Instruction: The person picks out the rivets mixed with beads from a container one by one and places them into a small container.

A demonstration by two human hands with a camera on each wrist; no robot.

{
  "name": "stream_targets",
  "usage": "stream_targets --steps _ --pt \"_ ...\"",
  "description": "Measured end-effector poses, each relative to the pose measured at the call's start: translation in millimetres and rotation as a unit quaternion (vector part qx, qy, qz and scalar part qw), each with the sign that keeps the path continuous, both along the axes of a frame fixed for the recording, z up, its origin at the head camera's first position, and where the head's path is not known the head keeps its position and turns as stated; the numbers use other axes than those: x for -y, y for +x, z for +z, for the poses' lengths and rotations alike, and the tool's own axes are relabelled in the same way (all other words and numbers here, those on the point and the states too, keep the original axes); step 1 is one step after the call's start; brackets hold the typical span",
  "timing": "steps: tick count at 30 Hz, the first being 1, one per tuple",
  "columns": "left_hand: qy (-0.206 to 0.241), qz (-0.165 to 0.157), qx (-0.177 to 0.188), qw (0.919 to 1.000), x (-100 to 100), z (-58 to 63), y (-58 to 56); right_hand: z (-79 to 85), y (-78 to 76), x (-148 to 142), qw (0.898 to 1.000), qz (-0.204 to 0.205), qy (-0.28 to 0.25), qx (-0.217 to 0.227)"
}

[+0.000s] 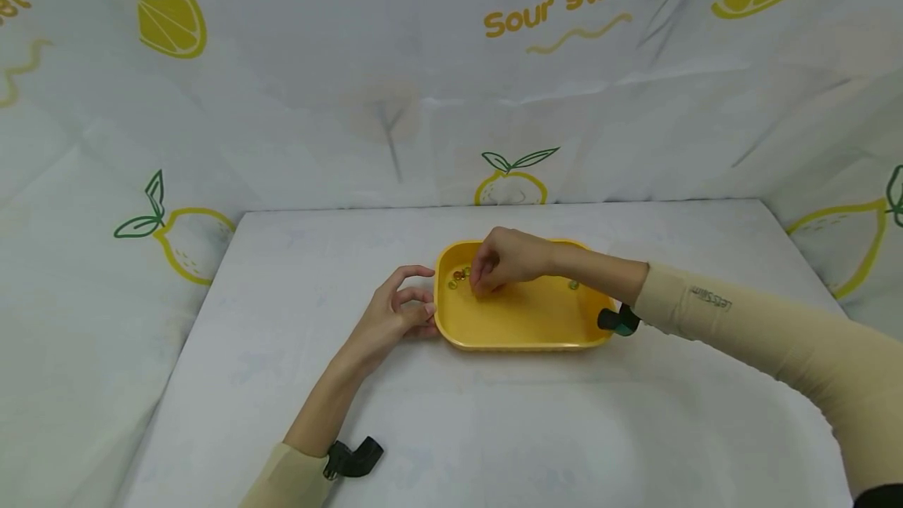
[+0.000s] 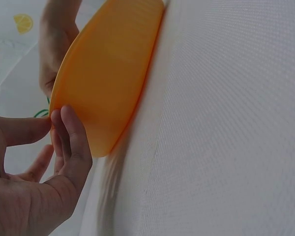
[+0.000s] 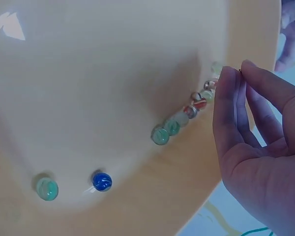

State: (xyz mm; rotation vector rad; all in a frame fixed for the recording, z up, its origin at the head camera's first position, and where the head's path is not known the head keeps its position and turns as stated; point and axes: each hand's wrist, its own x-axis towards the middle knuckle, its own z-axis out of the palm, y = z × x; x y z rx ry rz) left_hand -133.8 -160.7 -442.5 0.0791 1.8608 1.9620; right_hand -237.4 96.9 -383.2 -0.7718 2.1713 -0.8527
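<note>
A shallow yellow tray (image 1: 522, 328) lies on the white table. My left hand (image 1: 398, 304) grips its left rim, thumb on one side and fingers on the other; the left wrist view shows this hold on the tray wall (image 2: 105, 73). Inside the tray, my right hand (image 1: 511, 257) reaches down, thumb and fingertips (image 3: 228, 73) drawn close together; I cannot tell whether anything is between them. Right by those fingertips runs a row of glass marbles, green (image 3: 160, 135), clear and red-swirled (image 3: 199, 103). A blue marble (image 3: 102, 181) and a green marble (image 3: 47, 189) lie apart.
The white table (image 1: 317, 257) stands against a pale cloth backdrop (image 1: 317, 100) printed with lemons. Both forearms wear beige sleeves (image 1: 748, 320), with a dark wrist camera (image 1: 356, 458) on the left one. The right forearm crosses over the tray's right part.
</note>
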Motion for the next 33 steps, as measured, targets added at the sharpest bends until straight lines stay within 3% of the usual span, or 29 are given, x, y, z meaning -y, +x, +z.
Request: stream_targets --steps 15,33 --pt "-0.002 0.005 0.005 1.0000 0 -0.3 -0.4 22.1 0.3 -14 0.998 -0.037 -0.042 0.016" --pt "-0.010 0.008 -0.004 0.9999 -1 0.4 -1.0 56.1 13.3 -61 0.991 -0.107 -0.073 -0.016"
